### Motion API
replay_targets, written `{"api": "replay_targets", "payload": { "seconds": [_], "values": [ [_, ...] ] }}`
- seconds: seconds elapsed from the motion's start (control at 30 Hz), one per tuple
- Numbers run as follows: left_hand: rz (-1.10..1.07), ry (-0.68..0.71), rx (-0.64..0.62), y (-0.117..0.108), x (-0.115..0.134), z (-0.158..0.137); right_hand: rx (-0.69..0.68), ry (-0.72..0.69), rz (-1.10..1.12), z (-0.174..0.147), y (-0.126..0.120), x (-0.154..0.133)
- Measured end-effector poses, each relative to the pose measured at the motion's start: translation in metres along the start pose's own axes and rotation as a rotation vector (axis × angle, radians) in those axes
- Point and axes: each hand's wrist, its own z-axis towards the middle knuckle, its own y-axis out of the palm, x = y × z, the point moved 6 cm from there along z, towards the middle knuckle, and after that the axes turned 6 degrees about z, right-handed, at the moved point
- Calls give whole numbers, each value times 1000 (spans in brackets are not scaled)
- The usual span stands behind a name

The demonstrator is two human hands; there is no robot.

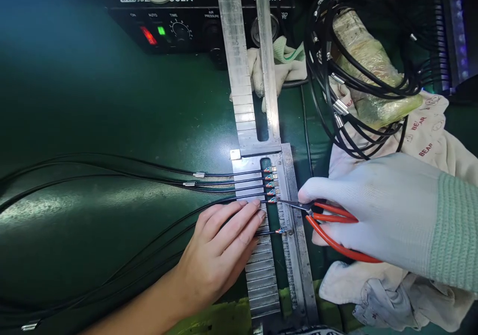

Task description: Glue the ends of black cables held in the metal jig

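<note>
The left hand (220, 248) is bare. Its fingers lie close together and reach to the far right, with the tips pressing down by a thin black cable on the metal rack (263, 287). The thumb is hidden, so I cannot tell if it pinches. The right hand (377, 208) wears a white glove with a green cuff. It is curled around the red-handled snips (336, 218).

The snips lie long from left to right. Their thin blades point left, at the last wire tip in a bunch of five. I cannot tell if they touch it. The red handles go right, and one bends out to the near side.

The black cables (246, 188) come in from the left and lie across the rack. Their colored wire tips (270, 177) point right, over the long slot in the rack. Five tips sit in a row and one more sits nearer, a bit apart. Shiny metal sleeves (199, 174) go around some of the cables. The rack is long from far to near and has many grooves.

At the far right, clear wrap (388, 78) is around a pale bundle. Looped cables (332, 71) lie over it, on a cloth (429, 136) with "BEAR" on it. A black box (201, 26) with red and green lights stands at the far side of the green worktop (142, 106).
</note>
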Motion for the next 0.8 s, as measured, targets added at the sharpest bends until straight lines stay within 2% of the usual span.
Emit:
{"api": "replay_targets", "payload": {
  "seconds": [0.23,0.43,0.6,0.8],
  "values": [
    [7,13,-7,-2,2,1,84,-49,91,-4,6,-4],
    [-8,-3,8,0,0,-1,11,-61,58,0,3,-11],
    [-9,-5,0,1,-1,-1,0,-73,57,4,7,-9],
    [5,-14,4,1,-1,-3,91,-182,106,4,4,-11]
  ]
}}
